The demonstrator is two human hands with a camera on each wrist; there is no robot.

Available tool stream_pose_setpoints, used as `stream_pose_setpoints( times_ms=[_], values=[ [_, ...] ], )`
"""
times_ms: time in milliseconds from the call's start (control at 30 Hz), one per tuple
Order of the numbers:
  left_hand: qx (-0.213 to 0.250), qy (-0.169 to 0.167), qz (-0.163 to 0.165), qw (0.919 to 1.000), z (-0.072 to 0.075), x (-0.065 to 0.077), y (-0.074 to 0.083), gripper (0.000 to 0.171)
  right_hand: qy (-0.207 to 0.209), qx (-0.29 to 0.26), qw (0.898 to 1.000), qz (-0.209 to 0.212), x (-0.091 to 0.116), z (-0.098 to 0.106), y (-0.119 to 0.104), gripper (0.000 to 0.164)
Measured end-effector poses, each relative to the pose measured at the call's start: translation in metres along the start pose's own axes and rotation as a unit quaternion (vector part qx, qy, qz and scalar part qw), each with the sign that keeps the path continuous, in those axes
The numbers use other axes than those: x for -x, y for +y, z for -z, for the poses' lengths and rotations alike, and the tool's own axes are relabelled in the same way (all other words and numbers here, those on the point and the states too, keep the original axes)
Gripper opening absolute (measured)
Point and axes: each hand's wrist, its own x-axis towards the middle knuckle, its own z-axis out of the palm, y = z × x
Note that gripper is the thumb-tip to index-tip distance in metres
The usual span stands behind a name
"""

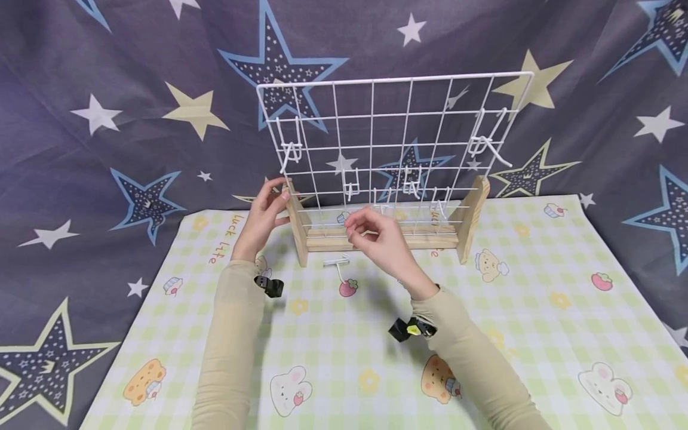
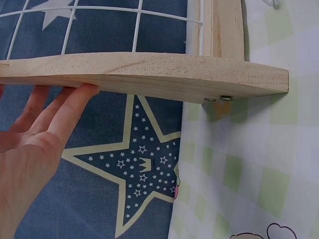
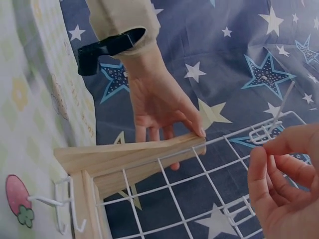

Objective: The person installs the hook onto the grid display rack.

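Note:
A white wire grid rack (image 1: 371,143) stands upright between two wooden side pieces. My left hand (image 1: 263,215) holds the upper part of the left wooden side piece (image 2: 149,74); its fingers rest along the outer face, and the thumb lies near the top edge. My right hand (image 1: 384,242) hovers before the lower grid, fingers loosely bent. I see nothing between its thumb and index finger in the right wrist view. Several white wire hooks hang on the grid, among them an upper left hook (image 1: 291,149) and an upper right hook (image 1: 484,143). One loose hook (image 1: 338,266) lies on the tablecloth.
A wooden crossbar (image 1: 328,242) joins the side pieces at the bottom. The right wooden side piece (image 1: 472,221) stands opposite. Beneath is a green checked tablecloth (image 1: 333,340) with cartoon prints, and behind hangs a dark star-patterned curtain (image 1: 161,48).

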Motion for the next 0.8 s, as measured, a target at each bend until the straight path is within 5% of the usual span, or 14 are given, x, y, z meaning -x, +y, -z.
stream_pose_setpoints(
  times_ms=[800],
  values=[
    [0.0,0.0,0.0,1.0,0.0,0.001,0.001,0.037,-0.037,0.025,0.998,-0.041,0.019,-0.021,0.034,0.017]
  ],
)
